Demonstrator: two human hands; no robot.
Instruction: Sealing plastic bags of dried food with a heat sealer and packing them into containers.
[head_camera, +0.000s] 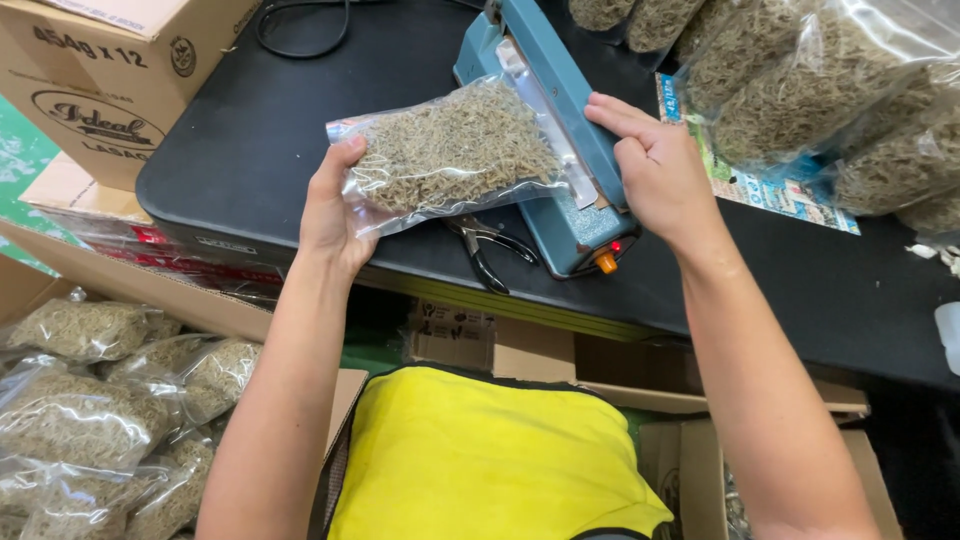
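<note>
My left hand (330, 215) grips the left end of a clear plastic bag (455, 150) filled with dried greenish-brown strands. The bag's right edge lies under the arm of a blue tabletop heat sealer (560, 120). My right hand (655, 170) presses flat on the sealer's arm, fingers closed over it. A small red light and an orange knob (606, 262) show at the sealer's near end. Black-handled scissors (485, 245) lie on the table just under the bag.
The black table (260, 130) holds several filled bags (800, 90) at the back right. A cardboard box (100, 80) stands at the left. More filled bags (90, 400) lie in a box at the lower left. A black cable (300, 30) runs at the back.
</note>
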